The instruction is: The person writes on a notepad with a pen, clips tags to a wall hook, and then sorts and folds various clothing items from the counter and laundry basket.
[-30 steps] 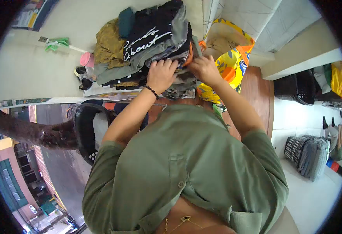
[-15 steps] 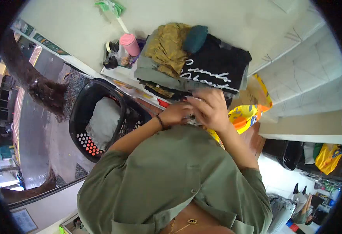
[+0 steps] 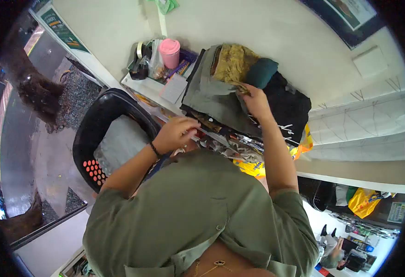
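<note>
1. Mustard cloth [image 3: 232, 62]: lies on top of the clothing stack, beside the teal cloth [image 3: 263, 72]; one corner bunches at the fingertips.
2. Right hand [image 3: 256, 102]: reaches forward on an extended arm, fingertips drawn together on that corner; from where I stand, I cannot tell whether the grey garment [image 3: 216, 99] is caught too.
3. Left hand [image 3: 175, 133]: lower, elbow bent, fingers loosely curled and parted from the thumb; nothing visible in its grasp.
4. Black garment [image 3: 294, 101]: white lettering partly hidden behind the right forearm.
5. Yellow bag [image 3: 251, 168]: mostly concealed by torso and right arm; the stack's lower layers are hard to separate.
</note>
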Demonstrator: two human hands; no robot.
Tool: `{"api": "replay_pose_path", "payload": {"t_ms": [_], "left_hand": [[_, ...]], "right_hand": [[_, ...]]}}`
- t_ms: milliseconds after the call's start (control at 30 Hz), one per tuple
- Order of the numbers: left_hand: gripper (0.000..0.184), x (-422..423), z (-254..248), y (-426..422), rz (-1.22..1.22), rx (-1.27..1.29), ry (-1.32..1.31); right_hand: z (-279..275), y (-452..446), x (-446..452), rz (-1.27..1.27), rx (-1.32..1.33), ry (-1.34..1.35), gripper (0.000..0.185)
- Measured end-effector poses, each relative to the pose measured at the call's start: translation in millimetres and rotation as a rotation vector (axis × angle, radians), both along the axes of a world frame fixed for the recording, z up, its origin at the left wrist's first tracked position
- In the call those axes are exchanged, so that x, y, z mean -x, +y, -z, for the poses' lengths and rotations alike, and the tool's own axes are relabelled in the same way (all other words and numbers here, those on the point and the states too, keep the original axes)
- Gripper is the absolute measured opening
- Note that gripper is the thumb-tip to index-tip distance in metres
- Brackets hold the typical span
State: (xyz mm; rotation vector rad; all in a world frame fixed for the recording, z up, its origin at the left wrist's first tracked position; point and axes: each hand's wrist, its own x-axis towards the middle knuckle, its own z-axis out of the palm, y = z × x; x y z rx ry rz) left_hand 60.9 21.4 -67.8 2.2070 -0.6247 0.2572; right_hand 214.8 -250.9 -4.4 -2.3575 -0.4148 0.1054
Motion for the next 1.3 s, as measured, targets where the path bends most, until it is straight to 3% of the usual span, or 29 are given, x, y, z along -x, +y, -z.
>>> {"api": "replay_pose_path", "payload": {"t_ms": [33, 67, 133, 200, 300, 433, 567, 600, 733, 967, 1100, 1167, 1300], "left_hand": [[0.024, -7, -3, 1, -0.059, 0.040, -0.009], [0.024, -13, -7, 2, -0.118, 0.078, -0.019], [0.031, -22, -19, -1, -0.201, 0.204, 0.054], [0.046, -29, -22, -4, -0.287, 0.138, -0.059], [0.070, -37, -29, -6, -0.309, -0.026, -0.234], [0.090, -57, -30, 5, -0.157, -0.293, -0.267], [0.065, -78, -22, 30, -0.085, -0.363, -0.293], [0.050, -78, -30, 31, -0.113, -0.375, -0.381], [0.038, -98, -35, 34, -0.033, -0.436, -0.268], [0.033, -129, -46, 32, 0.063, -0.401, -0.073], [0.030, -140, -63, 28, 0.074, -0.338, 0.037], [0.028, -145, -60, 28, 0.075, -0.292, -0.046], [0.025, -151, -53, 27, 0.059, -0.233, -0.020]], "right_hand": [[-1, -1, -1, -0.014, -0.090, 0.008, 0.039], [-6, -7, 0, -0.029, -0.227, 0.254, 0.032], [-3, -11, -5, 0.075, -0.358, 0.363, 0.034], [-14, -8, -2, 0.148, -0.464, 0.461, 0.038], [-10, -5, -5, 0.298, -0.935, 0.487, 0.038], [-17, -13, -5, 0.392, -1.080, 0.489, 0.041], [-24, -11, -2, 0.374, -1.073, 0.443, 0.040], [-24, -11, -1, 0.348, -1.048, 0.447, 0.040], [-16, -17, -9, 0.315, -0.918, 0.503, 0.039], [-18, -25, -27, 0.177, -0.949, 0.733, 0.036], [-40, -27, -29, 0.172, -0.764, 0.794, 0.037], [-49, -29, -31, 0.132, -0.641, 0.839, 0.038], [-53, -30, -34, 0.079, -0.465, 0.757, 0.042]]}}
